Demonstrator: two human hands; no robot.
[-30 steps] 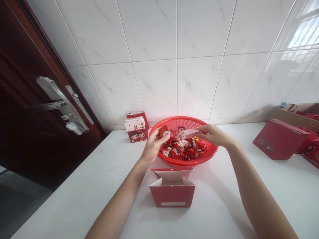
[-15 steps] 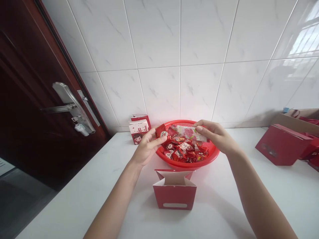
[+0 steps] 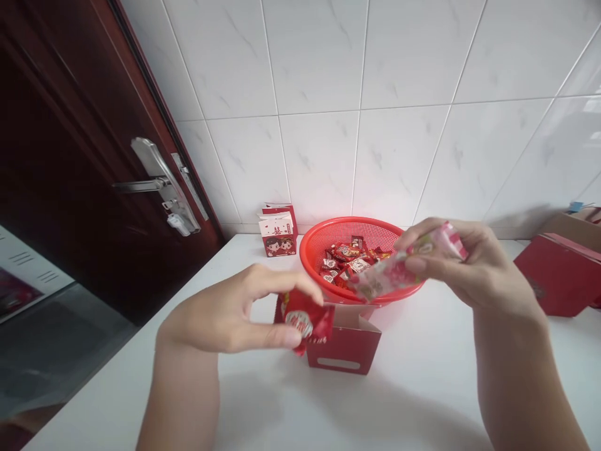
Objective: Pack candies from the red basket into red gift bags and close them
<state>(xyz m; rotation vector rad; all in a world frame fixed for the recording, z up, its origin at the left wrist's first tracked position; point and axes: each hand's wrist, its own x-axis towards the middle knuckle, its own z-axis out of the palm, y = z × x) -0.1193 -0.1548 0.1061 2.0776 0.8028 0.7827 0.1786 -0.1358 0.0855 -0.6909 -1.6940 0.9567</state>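
Note:
My left hand [image 3: 235,310] pinches red wrapped candy [image 3: 300,318] between thumb and fingers, in front of the left side of an open red box [image 3: 345,351]. Part of that box is hidden behind the candy. Over the front right rim of a red plastic basket [image 3: 312,250], my right hand [image 3: 462,263] holds a long clear packet with a pink floral print [image 3: 387,275], tilted down to the left and slightly blurred. Several red-wrapped candies [image 3: 345,254] lie in the basket.
A small printed box [image 3: 279,235] stands by the tiled wall, left of the basket. Another red box [image 3: 558,272] and a cardboard carton [image 3: 573,225] are at the right. A dark red door [image 3: 84,125] stands left of the white table [image 3: 197,282].
Both hands have come back from the basket towards me, the left with the red candy and the right with the floral packet. The view has shifted left.

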